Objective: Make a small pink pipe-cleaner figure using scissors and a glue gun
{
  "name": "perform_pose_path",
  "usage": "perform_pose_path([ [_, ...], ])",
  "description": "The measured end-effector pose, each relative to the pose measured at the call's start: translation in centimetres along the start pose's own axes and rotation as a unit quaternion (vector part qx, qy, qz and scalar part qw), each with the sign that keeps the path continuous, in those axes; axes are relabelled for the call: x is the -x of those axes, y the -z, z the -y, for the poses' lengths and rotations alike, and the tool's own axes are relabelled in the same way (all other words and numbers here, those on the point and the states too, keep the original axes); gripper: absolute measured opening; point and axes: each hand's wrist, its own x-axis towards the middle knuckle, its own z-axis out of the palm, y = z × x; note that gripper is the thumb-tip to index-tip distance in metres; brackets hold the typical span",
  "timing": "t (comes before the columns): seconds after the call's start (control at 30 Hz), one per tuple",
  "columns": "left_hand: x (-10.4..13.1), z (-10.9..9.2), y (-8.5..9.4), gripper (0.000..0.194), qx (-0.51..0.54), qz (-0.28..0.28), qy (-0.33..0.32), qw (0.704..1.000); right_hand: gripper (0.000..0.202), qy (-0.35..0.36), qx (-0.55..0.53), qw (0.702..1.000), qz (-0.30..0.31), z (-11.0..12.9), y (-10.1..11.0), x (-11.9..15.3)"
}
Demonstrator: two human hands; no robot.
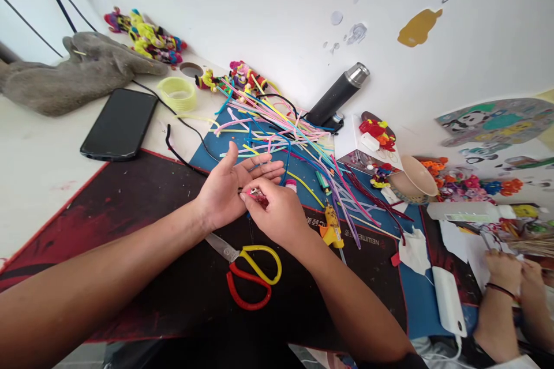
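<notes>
Head view: your left hand [225,187] lies palm-up, grip spread. Your right hand [277,213], grip pinching a small red piece [258,196] over that palm. Scissors [246,268] just below on the dark mat [130,225]; pipe-cleaner pile [285,132] crowds the far edge; open tabletop [34,161] left.

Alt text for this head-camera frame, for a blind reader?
The left hand lies palm-up while the right hand pinches a small red fuzzy piece over it, above yellow-and-red-handled scissors and beside a heap of coloured pipe cleaners.
</notes>
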Motion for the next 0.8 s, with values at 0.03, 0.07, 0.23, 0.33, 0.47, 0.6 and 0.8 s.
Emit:
perform_pose_path([
  [0.03,-0.02,0.01,0.03,0.067,0.002,0.002,0.001,1.0,0.011,0.001,-0.002,1.0,-0.003,-0.01,0.04,0.0],
  [0.07,-0.04,0.01,0.06,0.067,0.004,0.005,0.002,1.0,0.01,0.002,-0.005,1.0,-0.006,-0.02,0.09,0.0],
  [0.23,-0.1,-0.08,0.16,0.068,0.006,0.011,0.004,1.0,0.006,-0.001,-0.028,1.0,-0.004,-0.01,0.64,0.06],
  [0.33,-0.13,-0.16,0.2,0.073,0.01,0.009,0.005,1.0,0.006,-0.007,-0.042,0.999,0.0,-0.05,0.92,0.14],
  [0.47,-0.16,-0.1,0.21,0.076,0.01,0.002,0.003,1.0,0.005,-0.002,-0.059,0.998,0.001,-0.13,0.94,0.22],
  [0.6,-0.15,-0.01,0.15,0.072,0.004,-0.004,0.0,1.0,0.006,0.001,-0.049,0.999,0.0,-0.15,0.74,0.25],
  [0.8,-0.08,-0.02,0.08,0.066,-0.001,0.003,0.003,1.0,0.009,-0.002,-0.024,1.0,0.002,-0.09,0.33,0.16],
])
